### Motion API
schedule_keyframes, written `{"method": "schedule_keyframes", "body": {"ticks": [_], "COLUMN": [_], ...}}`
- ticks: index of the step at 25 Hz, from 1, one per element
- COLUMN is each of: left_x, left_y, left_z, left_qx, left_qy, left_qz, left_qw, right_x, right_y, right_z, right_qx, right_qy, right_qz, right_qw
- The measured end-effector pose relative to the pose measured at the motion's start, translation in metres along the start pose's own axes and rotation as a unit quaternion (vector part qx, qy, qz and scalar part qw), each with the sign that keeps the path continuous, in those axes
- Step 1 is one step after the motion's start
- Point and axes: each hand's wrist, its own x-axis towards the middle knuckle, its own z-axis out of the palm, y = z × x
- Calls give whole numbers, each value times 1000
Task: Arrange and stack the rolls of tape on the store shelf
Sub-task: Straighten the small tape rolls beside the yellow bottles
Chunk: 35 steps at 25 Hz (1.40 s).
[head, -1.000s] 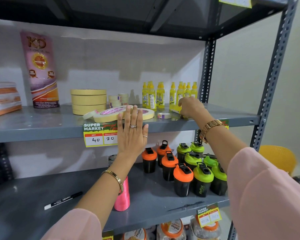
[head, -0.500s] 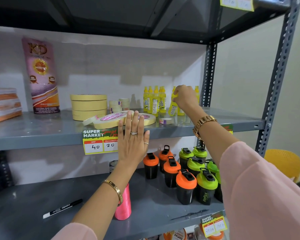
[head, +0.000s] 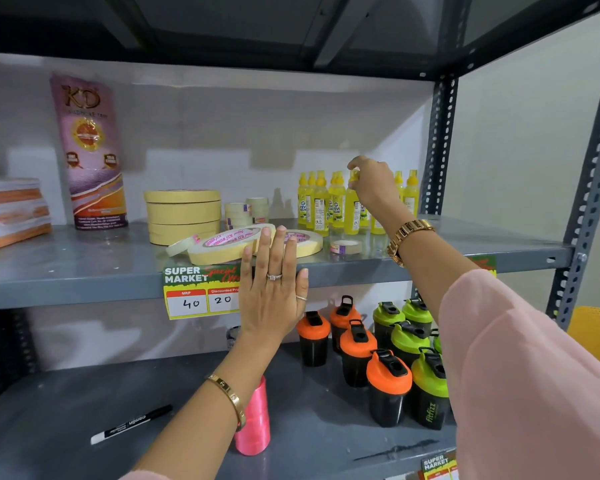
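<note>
On the grey middle shelf [head: 84, 268] a stack of wide beige tape rolls [head: 182, 216] stands at the back, with small pale rolls [head: 245, 213] beside it. Loose rolls [head: 222, 245] lie tilted at the shelf's front edge, another roll [head: 305, 242] behind my fingers, and a small flat roll [head: 345, 247] to the right. My left hand [head: 272, 289] is flat and open against the shelf edge, fingertips touching the loose rolls. My right hand [head: 373, 183] is closed on the top of a yellow glue bottle [head: 352, 211].
More yellow glue bottles [head: 317, 202] stand in a group at the back right. A tall printed pack [head: 90, 150] and orange-white packets [head: 11, 213] are at the left. Below stand shaker bottles [head: 388, 386], a pink spool [head: 255, 420] and a marker [head: 129, 426].
My right hand has risen from the shelf surface near the bottles' bases to the top of a glue bottle. My left hand has stayed at the shelf edge.
</note>
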Motion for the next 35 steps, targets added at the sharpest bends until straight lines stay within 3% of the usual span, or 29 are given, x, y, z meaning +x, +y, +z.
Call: {"method": "schedule_keyframes", "body": {"ticks": [11,15,21,24,30,35], "left_x": [0,1,5,7,9,3], "left_y": [0,0,2,3,3,-11], "left_z": [1,-1,-12,-18,-26,-40], "left_qx": [25,26,29,21,12,-5], "left_qy": [-23,-29,-78,-107,-147,-165], "left_qz": [-1,-2,-12,-17,-23,-19], "left_qw": [999,999,996,994,989,986], "right_x": [4,0,-22,-37,-68,-76], "right_y": [4,4,-4,-8,-6,-5], "right_z": [9,4,-9,-18,-31,-29], "right_qx": [-20,-46,-34,-1,19,24], "right_qy": [-18,11,13,-42,-259,-281], "right_qz": [-3,-9,-36,-75,-67,-58], "right_qw": [1000,999,999,996,963,958]}}
